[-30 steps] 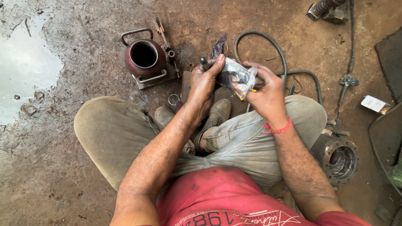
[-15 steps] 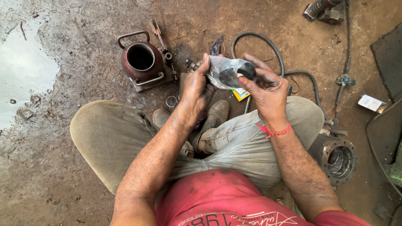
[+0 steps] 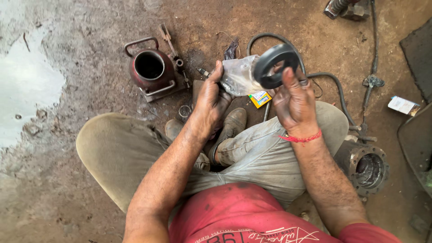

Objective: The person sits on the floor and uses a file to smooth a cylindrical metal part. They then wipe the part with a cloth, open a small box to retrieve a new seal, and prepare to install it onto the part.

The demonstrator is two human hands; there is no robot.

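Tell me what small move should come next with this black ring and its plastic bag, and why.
Probably draw the black ring fully clear with the right hand: it looks nearly out, while the left hand pinches the clear plastic bag beside it.

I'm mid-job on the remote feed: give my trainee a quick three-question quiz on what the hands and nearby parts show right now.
1. True or false: the right hand holds a black rubber ring.
2. What does the left hand grip? A) a spanner B) a clear plastic bag C) a hose
3. Fill in: the red metal cylinder on the ground stands with its open end facing ____.

Key: 1 true; 2 B; 3 up. The ring is outside the bag, raised above the person's crossed legs, and the cylinder sits beyond the left hand.
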